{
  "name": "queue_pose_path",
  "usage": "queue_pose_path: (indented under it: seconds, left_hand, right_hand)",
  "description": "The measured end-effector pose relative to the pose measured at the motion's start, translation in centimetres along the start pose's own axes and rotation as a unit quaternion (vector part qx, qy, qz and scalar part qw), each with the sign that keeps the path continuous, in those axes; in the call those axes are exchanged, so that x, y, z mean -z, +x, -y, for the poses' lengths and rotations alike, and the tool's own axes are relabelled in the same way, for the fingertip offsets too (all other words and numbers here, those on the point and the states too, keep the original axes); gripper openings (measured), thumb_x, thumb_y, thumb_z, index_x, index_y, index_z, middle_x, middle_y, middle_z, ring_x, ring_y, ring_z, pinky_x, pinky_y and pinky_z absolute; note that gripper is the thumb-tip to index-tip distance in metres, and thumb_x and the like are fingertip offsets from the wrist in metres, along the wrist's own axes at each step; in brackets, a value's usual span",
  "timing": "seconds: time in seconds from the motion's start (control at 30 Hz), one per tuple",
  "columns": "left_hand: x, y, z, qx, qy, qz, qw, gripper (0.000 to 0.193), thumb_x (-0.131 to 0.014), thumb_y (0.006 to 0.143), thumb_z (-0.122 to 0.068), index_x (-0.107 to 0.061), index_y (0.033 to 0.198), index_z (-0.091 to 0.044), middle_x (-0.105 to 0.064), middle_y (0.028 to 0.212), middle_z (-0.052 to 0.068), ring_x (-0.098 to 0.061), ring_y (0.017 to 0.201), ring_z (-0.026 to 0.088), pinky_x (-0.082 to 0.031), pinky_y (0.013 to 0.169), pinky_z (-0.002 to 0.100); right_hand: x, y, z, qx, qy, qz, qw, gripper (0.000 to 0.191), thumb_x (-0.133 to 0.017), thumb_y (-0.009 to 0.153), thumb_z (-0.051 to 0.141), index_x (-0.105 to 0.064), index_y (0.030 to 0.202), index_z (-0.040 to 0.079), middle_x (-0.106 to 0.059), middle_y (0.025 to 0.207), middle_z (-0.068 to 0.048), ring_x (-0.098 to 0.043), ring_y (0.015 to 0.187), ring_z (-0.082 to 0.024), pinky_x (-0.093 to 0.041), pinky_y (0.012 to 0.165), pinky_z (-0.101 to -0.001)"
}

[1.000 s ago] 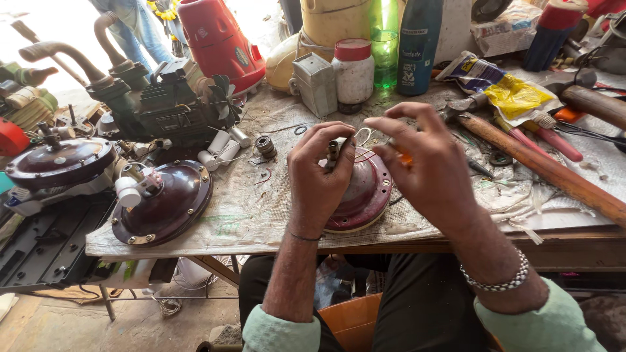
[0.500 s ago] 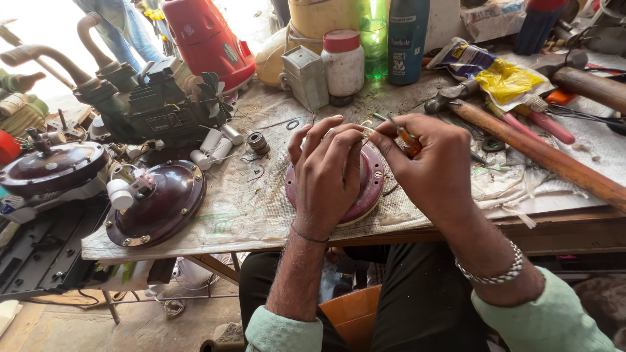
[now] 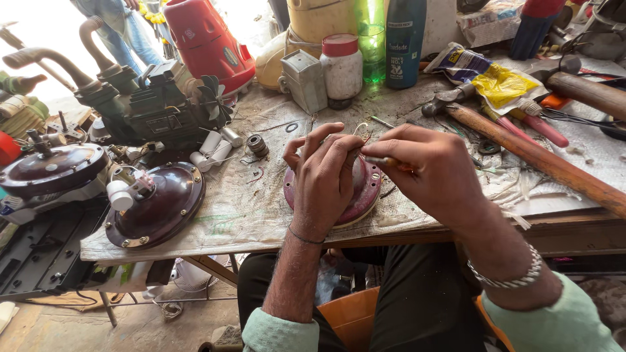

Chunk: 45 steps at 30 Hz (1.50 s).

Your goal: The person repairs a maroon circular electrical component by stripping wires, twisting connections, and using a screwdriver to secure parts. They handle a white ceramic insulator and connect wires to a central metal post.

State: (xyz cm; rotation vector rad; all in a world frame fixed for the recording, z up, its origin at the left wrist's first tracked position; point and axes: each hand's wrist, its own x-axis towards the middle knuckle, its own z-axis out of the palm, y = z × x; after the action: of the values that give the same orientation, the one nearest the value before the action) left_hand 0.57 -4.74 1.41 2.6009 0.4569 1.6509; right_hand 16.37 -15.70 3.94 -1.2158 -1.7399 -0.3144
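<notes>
The maroon motor cover (image 3: pixel 362 195) lies flat at the centre of the frame, near the front edge of the worktop (image 3: pixel 261 215), and both hands work over it. We see the left hand (image 3: pixel 323 173) resting on the cover's top, its fingers (image 3: pixel 339 153) curled and pinched around thin wires (image 3: pixel 362 133) that rise from the middle of the cover. The right hand (image 3: pixel 433 173) comes in from the right of the frame, its fingers closed on a thin tool (image 3: pixel 385 160) with an orange handle; the tip points left toward the wires. We cannot tell whether the tip touches them.

To the left of centre, a second dark cover (image 3: pixel 156 208) lies on the worktop edge, with a white part on it. A third cover (image 3: pixel 52 169) sits at the far left. In the upper left stands a dark engine block (image 3: pixel 150 104), with a red housing (image 3: pixel 208 42) behind it. A small bearing (image 3: pixel 258 145) lies just above and left of the left hand. A white jar with a red lid (image 3: pixel 342 65) and a grey metal box (image 3: pixel 304 79) stand at upper centre. A hammer with a long wooden handle (image 3: pixel 548 163) crosses the right side.
</notes>
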Motion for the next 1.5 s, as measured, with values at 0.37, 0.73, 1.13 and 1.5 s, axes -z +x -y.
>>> queue_pose_path:
  seconds: [0.37,0.73,1.13,1.5]
  left_hand:
    - [-0.1,-0.2,0.0,-0.003,0.017,0.019,1.0,0.012,-0.068,0.099,-0.012,-0.069,0.111,-0.014,-0.073,0.11,-0.001,-0.06,0.127,0.02,-0.029,0.104,0.044]
    - [-0.2,0.0,0.3,-0.016,0.012,0.033,0.999,0.003,-0.067,0.103,-0.019,-0.068,0.105,-0.017,-0.077,0.109,-0.008,-0.056,0.136,0.018,-0.027,0.105,0.044]
    - [0.0,-0.2,0.1,-0.012,0.016,0.043,0.999,0.013,-0.071,0.094,-0.014,-0.073,0.106,-0.018,-0.076,0.11,-0.004,-0.058,0.13,0.02,-0.027,0.107,0.045]
    - [-0.1,-0.2,0.3,-0.007,-0.003,0.037,0.999,0.009,-0.071,0.096,-0.015,-0.073,0.105,-0.015,-0.075,0.107,-0.001,-0.061,0.124,0.023,-0.032,0.104,0.044]
  right_hand:
    - [-0.8,0.1,0.3,-0.029,-0.085,-0.043,0.995,0.02,-0.076,0.089,0.003,-0.077,0.109,0.008,-0.072,0.101,-0.01,-0.073,0.085,-0.026,-0.057,0.072,-0.0356]
    - [-1.4,0.4,-1.2,-0.148,0.031,0.001,0.988,0.015,-0.079,0.09,0.013,-0.075,0.097,0.0,-0.066,0.076,-0.009,-0.057,0.061,-0.014,-0.044,0.055,-0.0317]
    - [-3.3,-0.7,-4.7,-0.426,0.469,0.032,0.773,0.017,-0.065,0.097,0.019,-0.066,0.087,0.006,-0.06,0.068,0.002,-0.046,0.049,-0.004,-0.029,0.039,-0.0211]
    - [1.0,0.1,-2.6,-0.1,-0.036,0.037,0.994,0.015,-0.082,0.087,0.015,-0.076,0.098,0.007,-0.075,0.091,-0.006,-0.069,0.064,-0.013,-0.055,0.055,-0.0293]
